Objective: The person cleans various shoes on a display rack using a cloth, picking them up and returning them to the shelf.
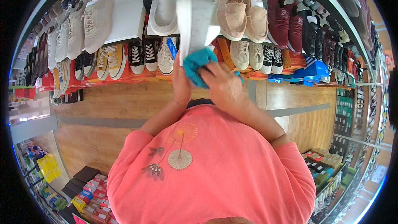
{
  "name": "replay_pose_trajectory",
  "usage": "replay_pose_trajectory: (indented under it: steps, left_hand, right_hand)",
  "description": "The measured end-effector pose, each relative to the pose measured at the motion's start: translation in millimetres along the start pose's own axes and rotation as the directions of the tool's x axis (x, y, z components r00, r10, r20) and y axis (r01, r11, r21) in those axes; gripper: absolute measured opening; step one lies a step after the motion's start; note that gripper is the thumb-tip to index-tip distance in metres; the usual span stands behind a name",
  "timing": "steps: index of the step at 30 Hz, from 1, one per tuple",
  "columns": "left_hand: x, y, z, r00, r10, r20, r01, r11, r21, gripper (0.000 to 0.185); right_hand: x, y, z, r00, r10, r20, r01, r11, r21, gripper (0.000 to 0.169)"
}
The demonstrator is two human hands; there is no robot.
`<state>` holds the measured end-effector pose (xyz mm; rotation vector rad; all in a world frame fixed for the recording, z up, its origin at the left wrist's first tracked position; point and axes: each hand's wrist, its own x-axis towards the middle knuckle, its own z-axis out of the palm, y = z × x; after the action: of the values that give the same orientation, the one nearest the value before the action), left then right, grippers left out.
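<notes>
A light grey slip-on shoe [199, 21] with a white sole is held up before the shelf, toe end hidden by cloth and fingers. My left hand [182, 84] grips it from the left side, near its lower end. Bunched in my right hand [222, 82] is a teal cloth [199, 65], pressed against the shoe's lower end. The shoe looks slightly blurred. Just left of it, a similar pale slip-on [164, 15] sits on the white shelf. To its right stands a pair of beige frayed-edge slip-ons [233, 18].
Maroon sneakers [281, 21] and off-white lace-up sneakers [96, 21] line the upper shelf [124, 18]. Below are yellow canvas sneakers [112, 60], black ones and orange shoeboxes [292, 59]. Stacked boxes [96, 202] stand behind at left, more boxes [323, 165] at right. The floor [102, 99] is wooden.
</notes>
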<state>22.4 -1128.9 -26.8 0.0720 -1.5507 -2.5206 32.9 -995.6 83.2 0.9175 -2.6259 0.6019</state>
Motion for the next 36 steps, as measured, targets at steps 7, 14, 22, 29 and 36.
replay_pose_trajectory:
  steps: [7,14,22,29,36]
  left_hand:
    - [2.4,47.0,20.3,0.948,-0.314,0.043,0.29,0.802,-0.522,0.082]
    - [3.7,37.4,-8.9,0.74,-0.28,0.612,0.664,0.454,-0.595,0.096]
    - [-22.5,50.0,-9.1,0.564,-0.531,0.632,0.82,0.272,-0.503,0.097]
    - [-14.6,55.9,-0.3,0.826,-0.39,0.408,0.558,0.67,-0.49,0.092]
    - [-7.4,57.3,0.7,0.924,-0.237,0.3,0.33,0.889,-0.316,0.082]
  right_hand:
    - [-51.6,18.1,16.0,0.954,0.243,0.174,-0.266,0.955,0.129,0.038]
    - [-46.2,40.9,-8.8,0.773,0.594,-0.223,-0.464,0.768,0.441,0.036]
    - [18.6,41.2,-44.8,0.81,0.41,-0.419,-0.288,0.901,0.326,0.039]
    - [-19.4,-2.2,2.8,0.93,0.347,-0.119,-0.29,0.893,0.343,0.045]
    - [-32.4,-16.4,-1.4,0.997,0.056,0.053,-0.07,0.938,0.338,0.045]
